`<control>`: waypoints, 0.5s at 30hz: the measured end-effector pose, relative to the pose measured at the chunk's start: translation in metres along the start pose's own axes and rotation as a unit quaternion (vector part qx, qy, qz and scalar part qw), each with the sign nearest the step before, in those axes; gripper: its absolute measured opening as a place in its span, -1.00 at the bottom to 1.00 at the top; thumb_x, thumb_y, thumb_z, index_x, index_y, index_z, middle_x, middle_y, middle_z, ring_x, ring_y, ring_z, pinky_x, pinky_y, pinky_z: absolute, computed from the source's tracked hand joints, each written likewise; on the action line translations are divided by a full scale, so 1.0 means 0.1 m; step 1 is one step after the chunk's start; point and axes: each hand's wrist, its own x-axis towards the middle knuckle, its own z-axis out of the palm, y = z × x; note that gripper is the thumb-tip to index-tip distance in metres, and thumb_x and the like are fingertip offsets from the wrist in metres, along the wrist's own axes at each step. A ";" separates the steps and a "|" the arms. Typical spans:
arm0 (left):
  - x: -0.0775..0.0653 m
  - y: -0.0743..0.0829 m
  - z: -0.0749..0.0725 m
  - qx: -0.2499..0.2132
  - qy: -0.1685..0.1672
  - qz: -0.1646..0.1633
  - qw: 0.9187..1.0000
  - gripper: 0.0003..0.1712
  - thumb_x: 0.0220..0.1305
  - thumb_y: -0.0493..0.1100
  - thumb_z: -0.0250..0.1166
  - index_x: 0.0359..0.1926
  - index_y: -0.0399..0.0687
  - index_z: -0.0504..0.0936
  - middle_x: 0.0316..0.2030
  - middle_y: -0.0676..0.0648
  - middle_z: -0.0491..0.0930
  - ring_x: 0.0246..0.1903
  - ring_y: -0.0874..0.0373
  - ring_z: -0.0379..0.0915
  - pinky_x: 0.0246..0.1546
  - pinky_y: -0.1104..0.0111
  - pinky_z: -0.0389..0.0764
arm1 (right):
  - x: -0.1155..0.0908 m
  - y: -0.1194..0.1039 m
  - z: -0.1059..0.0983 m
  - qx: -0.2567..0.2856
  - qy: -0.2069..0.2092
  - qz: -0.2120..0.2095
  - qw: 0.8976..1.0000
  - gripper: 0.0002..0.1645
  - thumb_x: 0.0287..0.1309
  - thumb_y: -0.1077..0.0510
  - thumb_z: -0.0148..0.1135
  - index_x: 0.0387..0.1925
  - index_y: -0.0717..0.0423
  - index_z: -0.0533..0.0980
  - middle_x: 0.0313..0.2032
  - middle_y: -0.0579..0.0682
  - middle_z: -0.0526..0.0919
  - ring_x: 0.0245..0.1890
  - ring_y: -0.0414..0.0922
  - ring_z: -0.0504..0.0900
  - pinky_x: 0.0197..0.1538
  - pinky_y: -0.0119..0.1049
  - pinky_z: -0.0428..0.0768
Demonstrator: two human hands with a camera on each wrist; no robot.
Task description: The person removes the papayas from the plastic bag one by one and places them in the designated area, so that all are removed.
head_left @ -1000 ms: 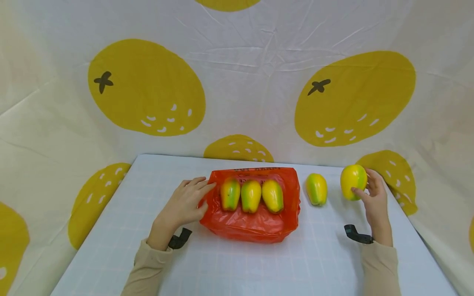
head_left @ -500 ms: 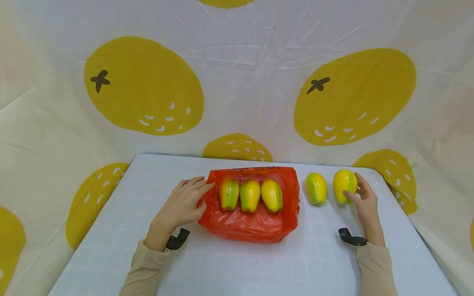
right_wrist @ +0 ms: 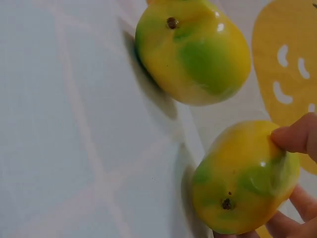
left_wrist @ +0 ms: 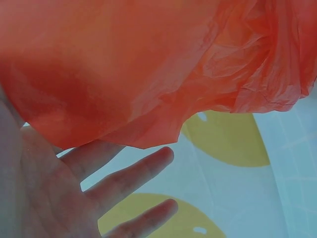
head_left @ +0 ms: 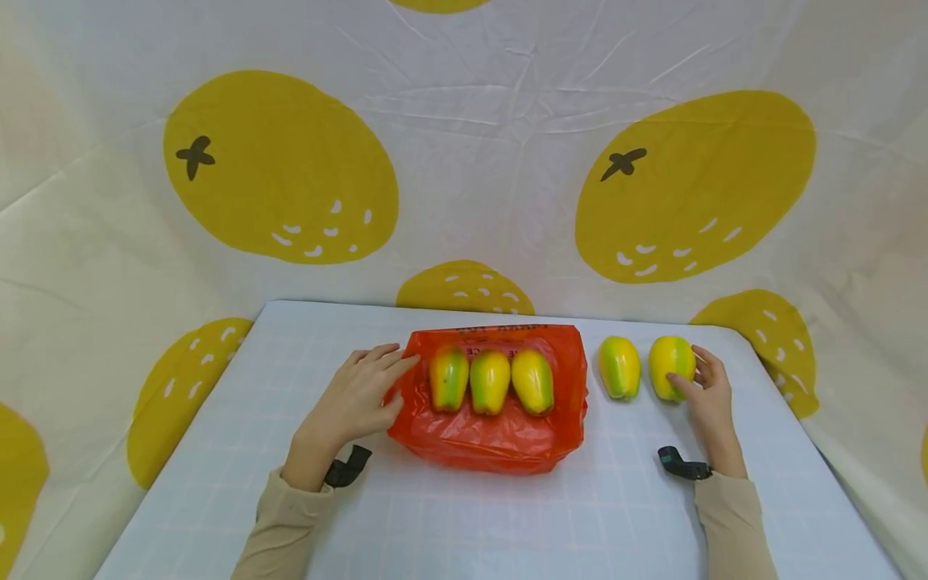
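Note:
My right hand [head_left: 712, 396] grips a yellow-green, oval, mango-like fruit [head_left: 669, 369] at the right of the table, thumb on its near side and fingers round its right side. In the right wrist view, this held fruit [right_wrist: 245, 183] shows a dark stem scar. Just left of it, a matching fruit [head_left: 619, 369] lies on the tabletop. A red plastic bag [head_left: 486, 447] lies mid-table with three like fruits [head_left: 490, 383] in a row on it. My left hand [head_left: 360, 396] is at the bag's left edge, fingers extended and spread; in the left wrist view, the bag [left_wrist: 114, 74] partly covers them.
The white table [head_left: 464, 532] has a faint grid pattern. Behind and at both sides hangs a pale cloth [head_left: 486, 185] printed with big yellow fruits. A black wrist mount [head_left: 684, 465] sits at my right wrist and another mount [head_left: 350, 467] at my left.
My right hand has carried its fruit leftward and down, from the table's right edge to beside the loose fruit. My left hand stays almost still at the bag.

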 end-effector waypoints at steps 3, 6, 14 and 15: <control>0.00 0.00 0.00 -0.002 -0.002 -0.001 1.000 -0.43 0.09 -0.20 0.24 0.19 -0.14 0.61 0.14 -0.18 0.58 0.23 -0.16 0.38 0.12 -0.10 0.42 | 0.01 0.00 0.01 -0.008 0.000 0.003 1.000 -0.15 0.34 0.06 0.19 0.54 -0.13 0.05 0.50 0.12 0.08 0.29 0.05 0.16 0.30 -0.10 0.24; 0.00 0.00 0.01 -0.004 -0.004 -0.003 1.000 -0.43 0.09 -0.20 0.24 0.19 -0.14 0.61 0.14 -0.18 0.58 0.23 -0.16 0.38 0.13 -0.11 0.42 | 0.02 0.02 0.02 -0.020 -0.005 -0.005 1.000 -0.15 0.35 0.03 0.18 0.55 -0.12 0.03 0.51 0.12 0.06 0.33 0.11 0.12 0.32 0.02 0.22; 0.00 -0.01 0.01 -0.006 -0.006 -0.005 1.000 -0.43 0.09 -0.20 0.23 0.20 -0.14 0.60 0.15 -0.19 0.58 0.24 -0.16 0.37 0.14 -0.11 0.41 | 0.04 0.07 0.03 -0.029 -0.035 -0.027 0.999 -0.14 0.38 -0.06 0.12 0.57 -0.10 -0.01 0.54 0.13 -0.02 0.40 0.23 0.06 0.40 0.17 0.12; 0.00 -0.01 0.01 -0.006 -0.007 -0.005 1.000 -0.43 0.09 -0.20 0.23 0.20 -0.14 0.60 0.15 -0.19 0.58 0.24 -0.16 0.37 0.14 -0.11 0.41 | 0.04 0.07 0.03 -0.027 -0.039 -0.026 0.999 -0.13 0.39 -0.07 0.12 0.57 -0.10 -0.02 0.54 0.12 -0.04 0.41 0.25 0.06 0.41 0.18 0.11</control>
